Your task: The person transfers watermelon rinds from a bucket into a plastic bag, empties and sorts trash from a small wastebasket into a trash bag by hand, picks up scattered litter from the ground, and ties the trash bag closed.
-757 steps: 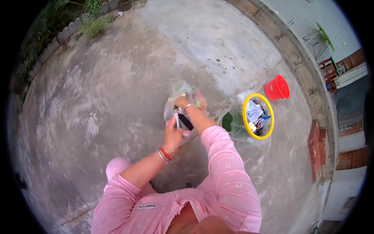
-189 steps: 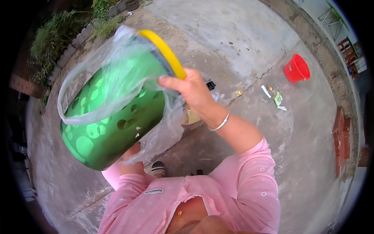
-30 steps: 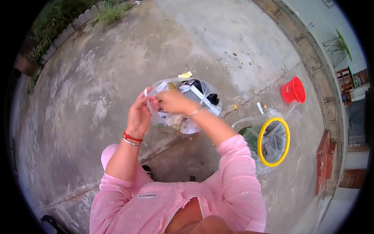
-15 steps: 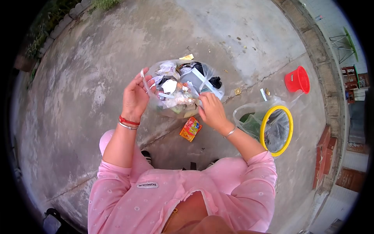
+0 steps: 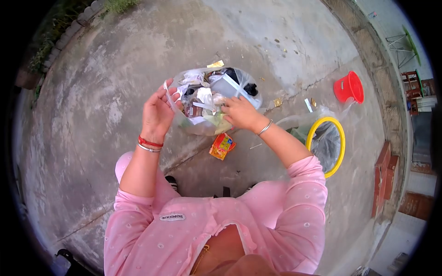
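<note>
A clear plastic bag (image 5: 202,129) full of mixed litter lies wide open on the concrete in front of me. My left hand (image 5: 159,108) grips its left rim between thumb and fingers. Over the bag's right side reaches my right hand (image 5: 239,112), its fingers bent down at the litter; what they touch, if anything, is hidden. White crumpled paper (image 5: 204,95), a grey flat piece (image 5: 224,86) and a black crumpled piece (image 5: 250,89) show inside. Just below the bag, an orange packet (image 5: 222,146) lies on the ground.
At the right, a green bin with a yellow rim (image 5: 342,146) and clear liner lies near a red bucket (image 5: 348,87). Gold scraps (image 5: 277,102) and a white strip (image 5: 308,105) are on the concrete. Red bricks (image 5: 381,179) stand at the far right.
The orange packet has come onto the ground below the bag since a second ago. My right hand has moved from the bag's left rim to its right side, then slightly inward over the litter.
</note>
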Available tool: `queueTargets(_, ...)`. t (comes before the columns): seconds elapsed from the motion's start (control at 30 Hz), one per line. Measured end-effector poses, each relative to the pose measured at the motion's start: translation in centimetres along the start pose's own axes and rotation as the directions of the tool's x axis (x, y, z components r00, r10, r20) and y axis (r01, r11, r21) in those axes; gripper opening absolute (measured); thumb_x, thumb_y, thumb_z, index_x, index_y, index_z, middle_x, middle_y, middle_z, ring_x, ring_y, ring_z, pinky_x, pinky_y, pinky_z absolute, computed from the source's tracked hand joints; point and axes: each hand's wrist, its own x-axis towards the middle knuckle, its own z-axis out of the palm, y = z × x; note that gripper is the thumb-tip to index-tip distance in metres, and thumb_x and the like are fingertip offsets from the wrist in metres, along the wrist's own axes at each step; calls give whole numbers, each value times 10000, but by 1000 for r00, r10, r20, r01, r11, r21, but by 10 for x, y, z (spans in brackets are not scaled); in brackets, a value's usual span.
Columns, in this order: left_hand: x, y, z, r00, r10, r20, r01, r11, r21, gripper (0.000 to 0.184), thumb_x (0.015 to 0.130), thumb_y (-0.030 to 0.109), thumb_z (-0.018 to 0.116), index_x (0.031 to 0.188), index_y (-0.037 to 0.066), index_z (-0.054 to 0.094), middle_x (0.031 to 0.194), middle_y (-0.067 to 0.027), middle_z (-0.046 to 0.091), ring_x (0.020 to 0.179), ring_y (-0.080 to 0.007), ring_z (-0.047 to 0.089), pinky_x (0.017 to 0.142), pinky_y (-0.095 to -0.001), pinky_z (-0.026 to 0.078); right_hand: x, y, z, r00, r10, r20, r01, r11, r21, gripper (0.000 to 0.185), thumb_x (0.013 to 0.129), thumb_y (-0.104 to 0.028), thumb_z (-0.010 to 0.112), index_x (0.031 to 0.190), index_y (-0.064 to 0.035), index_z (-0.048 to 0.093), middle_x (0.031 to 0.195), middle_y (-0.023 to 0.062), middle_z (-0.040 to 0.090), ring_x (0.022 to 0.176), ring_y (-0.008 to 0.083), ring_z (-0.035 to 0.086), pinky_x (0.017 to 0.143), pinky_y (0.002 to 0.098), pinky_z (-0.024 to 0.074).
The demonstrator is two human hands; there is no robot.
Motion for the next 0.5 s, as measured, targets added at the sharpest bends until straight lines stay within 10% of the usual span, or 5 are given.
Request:
queueTargets(0.2,1,1,-1,999,-33,19,33,999,14,452,869,146,525,1292,-3,467,1000,-64,614,910,-180,587,841,-328,472,-47,-47,-27,963,-45,-265,86,986,143,234,725,-150,648,936,-68,589,908,74,548,839,250,541,704,360,426)
queueTargets(0.27,1,2,1,1000,-23,14,22,999,32,452,868,149,528,1290,-4,468,998,-62,615,908,-181,588,842,-328,469,-65,-59,4,979,-205,11,198,957,214,210,735,-150,619,928,-71,592,891,64,554,828,246,550,691,346,432)
queueTargets(0.5,-1,0,3,1000,6,-11,-6,1000,8,439,859,159,551,1260,-9,494,986,-59,609,898,-181,585,833,-332,469,-99,-44,182,874,-484,-44,469,864,-184,253,792,-196,546,1018,-88,583,1067,37,543,1041,212,506,802,406,420)
